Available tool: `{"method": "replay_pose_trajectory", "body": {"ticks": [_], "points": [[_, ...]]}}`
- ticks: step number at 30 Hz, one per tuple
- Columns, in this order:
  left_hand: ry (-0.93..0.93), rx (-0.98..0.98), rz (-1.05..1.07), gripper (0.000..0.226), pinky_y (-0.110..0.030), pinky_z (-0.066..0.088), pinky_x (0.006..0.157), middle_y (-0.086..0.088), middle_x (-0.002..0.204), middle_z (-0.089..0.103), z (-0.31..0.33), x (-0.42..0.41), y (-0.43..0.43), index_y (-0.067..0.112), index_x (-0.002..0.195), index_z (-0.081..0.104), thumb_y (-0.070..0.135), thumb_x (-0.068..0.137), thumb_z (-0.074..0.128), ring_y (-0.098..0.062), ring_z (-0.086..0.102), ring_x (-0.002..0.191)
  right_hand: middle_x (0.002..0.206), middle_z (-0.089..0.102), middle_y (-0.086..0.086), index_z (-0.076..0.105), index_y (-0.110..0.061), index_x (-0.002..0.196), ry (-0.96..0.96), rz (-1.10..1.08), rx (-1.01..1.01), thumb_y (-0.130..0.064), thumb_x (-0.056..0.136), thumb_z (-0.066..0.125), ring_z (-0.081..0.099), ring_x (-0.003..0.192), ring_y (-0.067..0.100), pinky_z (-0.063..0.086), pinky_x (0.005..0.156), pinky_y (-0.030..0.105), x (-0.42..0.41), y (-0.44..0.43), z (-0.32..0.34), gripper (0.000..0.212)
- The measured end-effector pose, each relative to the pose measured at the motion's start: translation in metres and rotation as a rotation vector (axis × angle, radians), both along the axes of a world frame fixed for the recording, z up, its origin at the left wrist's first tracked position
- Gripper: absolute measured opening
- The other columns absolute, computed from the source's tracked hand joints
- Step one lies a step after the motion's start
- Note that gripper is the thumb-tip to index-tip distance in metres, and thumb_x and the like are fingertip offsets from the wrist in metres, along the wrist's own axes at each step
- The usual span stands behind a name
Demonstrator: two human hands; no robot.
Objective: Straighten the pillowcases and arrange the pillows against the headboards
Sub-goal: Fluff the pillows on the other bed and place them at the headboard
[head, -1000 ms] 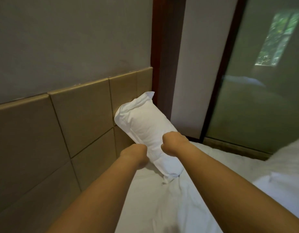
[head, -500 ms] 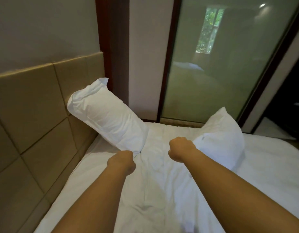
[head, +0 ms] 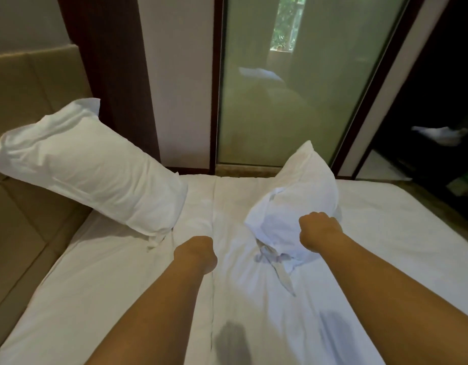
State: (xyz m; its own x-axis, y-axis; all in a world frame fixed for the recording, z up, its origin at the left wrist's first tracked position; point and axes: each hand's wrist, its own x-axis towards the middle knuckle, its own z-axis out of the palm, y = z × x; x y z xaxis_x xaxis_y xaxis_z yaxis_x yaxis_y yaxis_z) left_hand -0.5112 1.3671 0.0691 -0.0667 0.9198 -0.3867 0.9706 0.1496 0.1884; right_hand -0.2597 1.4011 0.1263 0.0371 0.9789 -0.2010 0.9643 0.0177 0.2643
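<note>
A white pillow [head: 90, 169] leans tilted against the tan padded headboard [head: 30, 96] at the left, its near end resting on the bed. A second white pillow [head: 304, 196] stands propped on the mattress at centre right, with its pillowcase ties trailing toward me. My right hand [head: 319, 233] is a closed fist pressed into this pillow's near right end, gripping it. My left hand [head: 196, 254] is a closed fist over the sheet between the two pillows, touching neither; its fingers are hidden from view.
The white sheet [head: 385, 246] covers the mattress, with a seam running down its middle. A frosted glass partition [head: 293, 106] and a dark wooden post [head: 109, 75] stand behind the bed. A dark doorway [head: 438, 114] opens at the right.
Both hands let go of the left pillow, which stays against the headboard. My view swung right, and my right hand moved onto the second pillow.
</note>
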Motion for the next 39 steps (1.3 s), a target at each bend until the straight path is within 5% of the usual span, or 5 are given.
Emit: {"method": "replay_pose_trajectory", "body": {"ticks": [9,14,19,27,39], "points": [[0.025,-0.071,0.114,0.039,-0.033,0.045,0.086,-0.001,0.124,0.053,-0.065,0.103,0.124,0.020,0.126,0.048,0.031,0.089,0.051,-0.022,0.056,0.112,0.130,0.050,0.010,0.025,-0.024,0.147,0.133,0.124,-0.027,-0.016,0.094,0.044,0.047,0.120,0.029,0.040,0.098,0.038,0.094,0.161,-0.079,0.057],[-0.311,0.054,0.434,0.088,-0.040,0.049,0.092,-0.011,0.129,0.053,-0.113,0.161,0.221,0.013,0.138,0.033,0.048,0.070,0.078,-0.031,0.057,0.115,0.111,0.063,0.009,-0.006,-0.045,0.148,0.397,0.275,-0.052,-0.031,0.085,0.063,0.061,0.097,0.026,0.051,0.081,0.036,0.101,0.272,-0.132,0.094],[-0.277,-0.041,0.463,0.058,-0.028,0.045,0.083,-0.012,0.124,0.063,-0.151,0.184,0.265,0.009,0.124,0.059,0.040,0.079,0.074,-0.030,0.061,0.113,0.111,0.062,0.002,0.040,-0.041,0.125,0.426,0.387,-0.261,-0.036,0.079,0.063,0.059,0.105,0.029,0.044,0.086,0.038,0.097,0.319,-0.172,0.052],[0.037,0.014,0.258,0.031,-0.034,0.045,0.095,-0.004,0.123,0.061,-0.121,0.200,0.270,0.020,0.121,0.060,0.024,0.093,0.047,-0.025,0.059,0.115,0.120,0.063,0.011,0.064,-0.014,0.114,0.322,0.343,-0.372,-0.021,0.094,0.049,0.059,0.110,0.032,0.047,0.093,0.040,0.095,0.331,-0.178,0.027],[0.451,0.640,0.101,0.026,-0.034,0.038,0.070,-0.004,0.097,0.065,0.107,0.179,0.246,0.020,0.106,0.065,0.006,0.086,0.055,-0.028,0.062,0.089,0.105,0.065,0.017,0.065,-0.008,0.104,0.875,0.181,0.241,-0.024,0.099,0.040,0.059,0.091,0.036,0.044,0.069,0.034,0.086,0.268,-0.013,0.029]]}}
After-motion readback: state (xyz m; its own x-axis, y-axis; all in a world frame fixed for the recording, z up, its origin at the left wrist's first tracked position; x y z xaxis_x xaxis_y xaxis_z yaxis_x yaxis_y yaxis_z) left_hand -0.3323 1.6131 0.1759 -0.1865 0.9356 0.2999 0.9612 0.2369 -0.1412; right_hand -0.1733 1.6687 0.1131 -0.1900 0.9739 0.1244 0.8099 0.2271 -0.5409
